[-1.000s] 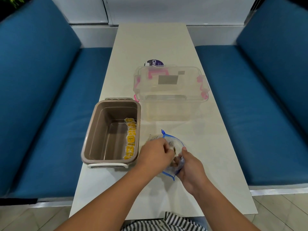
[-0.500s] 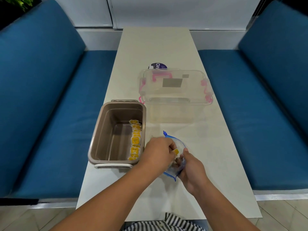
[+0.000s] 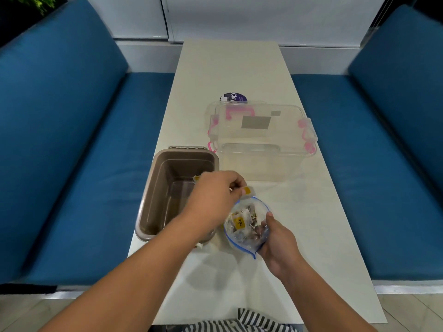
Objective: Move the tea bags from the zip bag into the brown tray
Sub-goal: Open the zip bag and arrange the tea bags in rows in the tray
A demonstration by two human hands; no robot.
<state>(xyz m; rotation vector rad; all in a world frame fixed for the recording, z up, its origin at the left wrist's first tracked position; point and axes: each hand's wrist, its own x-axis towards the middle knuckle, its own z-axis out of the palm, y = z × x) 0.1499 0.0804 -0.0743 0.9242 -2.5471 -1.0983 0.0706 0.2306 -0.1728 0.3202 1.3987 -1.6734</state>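
Two bare hands, both busy over the near end of the table. On the left hand [image 3: 215, 195], fingers curled, thumb and fingertips pinching a small white tea bag with a yellow tag [image 3: 248, 190], held just above the mouth of the bag below and beside the tray's right rim. On the right hand [image 3: 278, 240], palm cupped round a clear plastic zip bag with a blue seal line [image 3: 260, 238], thumb up along its right edge, fingers behind the film; mouth of the bag open and turned up. Resting on the table or lifted off it: cannot tell.

Inside the zip bag, a loose heap of more tea bags [image 3: 240, 222], strings tangled, one yellow tag reading TEA. Just left of it, a deep brown rectangular plastic tray [image 3: 153, 200], partly hidden by the left forearm. Behind the left hand, at the tray's right inner wall, a glimpse of yellow tag [image 3: 197, 178].

Beyond both, a clear lidded plastic box with pink latches [image 3: 261, 137], and behind it a round dark purple label [image 3: 233, 97] flat on the long pale table [image 3: 230, 68]. Blue cushioned benches either side [image 3: 72, 140] [image 3: 383, 164]. At the bottom edge, striped cloth [image 3: 242, 324].
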